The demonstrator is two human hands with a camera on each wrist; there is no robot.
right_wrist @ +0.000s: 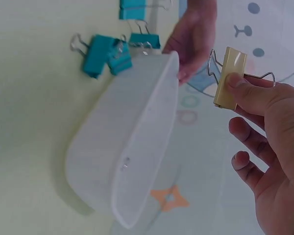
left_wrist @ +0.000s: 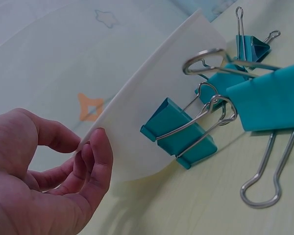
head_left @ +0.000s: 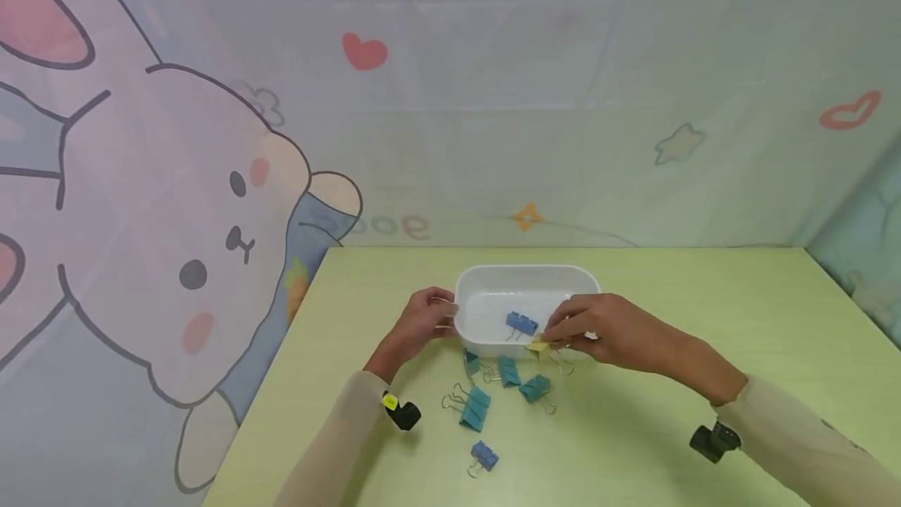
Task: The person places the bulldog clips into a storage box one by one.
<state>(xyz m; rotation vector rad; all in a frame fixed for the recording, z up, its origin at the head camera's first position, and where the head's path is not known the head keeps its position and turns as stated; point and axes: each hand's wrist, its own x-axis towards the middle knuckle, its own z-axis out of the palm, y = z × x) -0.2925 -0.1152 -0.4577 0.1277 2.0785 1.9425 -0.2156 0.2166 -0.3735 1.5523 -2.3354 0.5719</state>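
Over the near right rim of a white plastic tray (head_left: 486, 319), my right hand (head_left: 601, 329) pinches a yellow binder clip (right_wrist: 230, 78) between thumb and finger. My left hand (head_left: 425, 315) is at the tray's left end; in the left wrist view its thumb and fingers pinch the rim. Inside the tray lies a blue binder clip (head_left: 522, 323). Several teal binder clips (head_left: 475, 408) lie on the table just in front of the tray. Closer to the table's front is another blue binder clip (head_left: 483, 454).
The pale yellow-green table (head_left: 633, 444) ends at a cloth backdrop (head_left: 493, 139) with a cartoon bunny and hearts. A small black camera sits on each wrist. One teal clip (left_wrist: 179, 134) is close against the tray's outer wall.
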